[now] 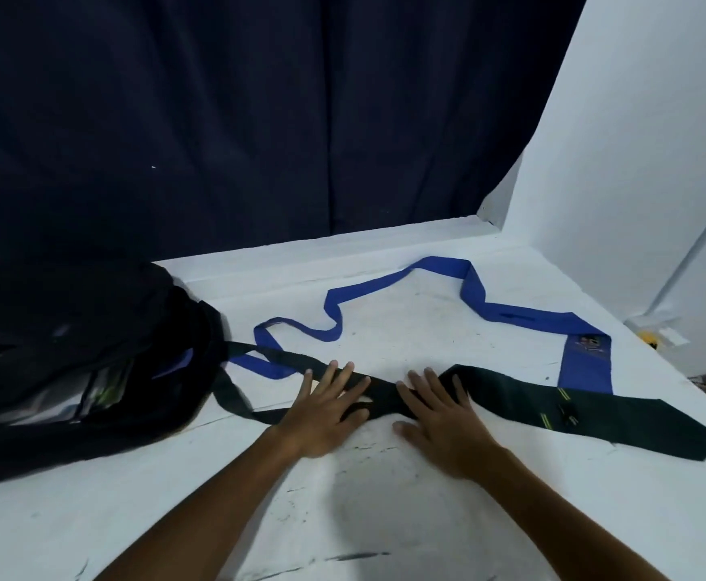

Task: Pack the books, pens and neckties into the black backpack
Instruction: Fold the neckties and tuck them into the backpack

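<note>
Flat-fingered, both the left hand (321, 408) and right hand (441, 413) press the black necktie (552, 406), grasping nothing.

Black backpack (70, 350), blue necktie (384, 283), dark necktie (594, 417) with yellow-green stripes, white table (384, 496).

A scuffed white table (384, 517) carries a black backpack (70, 371) at left w/ its top open, a blue necktie (405, 283) snaking across the far side, and a dark green necktie (594, 413) nearer — its wide end overlapping the blue one's at right.
</note>
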A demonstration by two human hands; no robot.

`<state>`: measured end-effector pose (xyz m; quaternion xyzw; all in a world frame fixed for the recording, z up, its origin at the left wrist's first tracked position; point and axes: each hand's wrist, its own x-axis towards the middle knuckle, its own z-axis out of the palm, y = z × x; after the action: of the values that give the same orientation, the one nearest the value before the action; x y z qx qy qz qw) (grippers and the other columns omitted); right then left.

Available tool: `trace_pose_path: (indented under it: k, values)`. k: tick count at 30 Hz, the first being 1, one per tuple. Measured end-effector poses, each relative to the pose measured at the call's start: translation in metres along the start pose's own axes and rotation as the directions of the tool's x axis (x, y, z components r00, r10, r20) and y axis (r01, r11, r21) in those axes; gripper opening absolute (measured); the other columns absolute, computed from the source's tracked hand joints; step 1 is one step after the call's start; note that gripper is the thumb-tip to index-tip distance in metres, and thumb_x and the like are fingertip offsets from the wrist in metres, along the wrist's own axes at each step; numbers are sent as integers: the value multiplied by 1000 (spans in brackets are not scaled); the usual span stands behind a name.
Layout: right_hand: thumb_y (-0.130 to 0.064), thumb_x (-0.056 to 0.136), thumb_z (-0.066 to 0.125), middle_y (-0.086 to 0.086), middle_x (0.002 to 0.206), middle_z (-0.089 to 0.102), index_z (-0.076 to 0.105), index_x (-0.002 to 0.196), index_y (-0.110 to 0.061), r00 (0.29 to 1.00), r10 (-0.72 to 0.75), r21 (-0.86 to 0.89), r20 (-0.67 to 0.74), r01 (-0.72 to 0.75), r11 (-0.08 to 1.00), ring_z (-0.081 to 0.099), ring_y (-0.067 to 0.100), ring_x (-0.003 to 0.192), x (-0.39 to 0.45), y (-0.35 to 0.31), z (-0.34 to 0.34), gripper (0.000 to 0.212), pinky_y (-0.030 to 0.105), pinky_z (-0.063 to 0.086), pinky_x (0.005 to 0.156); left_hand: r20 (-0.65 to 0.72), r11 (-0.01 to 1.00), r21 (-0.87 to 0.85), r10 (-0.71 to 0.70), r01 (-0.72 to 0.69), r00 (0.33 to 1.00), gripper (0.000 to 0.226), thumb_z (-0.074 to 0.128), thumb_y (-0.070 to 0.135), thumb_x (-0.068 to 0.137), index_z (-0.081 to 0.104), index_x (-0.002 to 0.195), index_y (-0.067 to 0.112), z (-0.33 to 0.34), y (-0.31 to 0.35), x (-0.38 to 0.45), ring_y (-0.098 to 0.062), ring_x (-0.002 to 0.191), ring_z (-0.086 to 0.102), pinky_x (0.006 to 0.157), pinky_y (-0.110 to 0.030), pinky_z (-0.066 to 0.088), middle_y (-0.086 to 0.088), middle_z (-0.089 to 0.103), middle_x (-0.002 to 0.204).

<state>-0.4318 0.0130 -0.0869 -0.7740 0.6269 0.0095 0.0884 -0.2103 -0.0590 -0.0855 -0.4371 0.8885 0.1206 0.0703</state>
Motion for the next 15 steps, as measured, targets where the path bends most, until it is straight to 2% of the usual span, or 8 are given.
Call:
trace_pose_path:
  k: [6,12,15]
  values:
    - [-69,71,-20,-2,162,-6,1,153,-30,1000,-18,35,-9,18,999,-15,18,148,24,22,-7,94,45,-13,116,-50,998,-49,-34,32,998,88,-11,72,75,2,154,36,1,-1,15,-18,148,-21,116,-48,-13,4,-14,163]
    - [-75,70,-10,0,162,-9,1,152,-35,998,-17,15,59,16,1000,-15,22,148,47,31,-18,93,54,-11,114,-111,999,-31,-26,23,993,87,-11,70,78,4,155,32,6,1,15,-21,149,-17,117,-49,-11,1,-10,163]
    - [-75,75,-9,2,162,5,20,151,-38,998,-56,-19,-19,56,998,-2,28,149,44,29,-19,89,61,-7,112,-187,989,-147,-4,-24,982,89,-6,72,80,20,154,30,8,-2,7,-22,150,-12,118,-46,-10,-1,1,164]
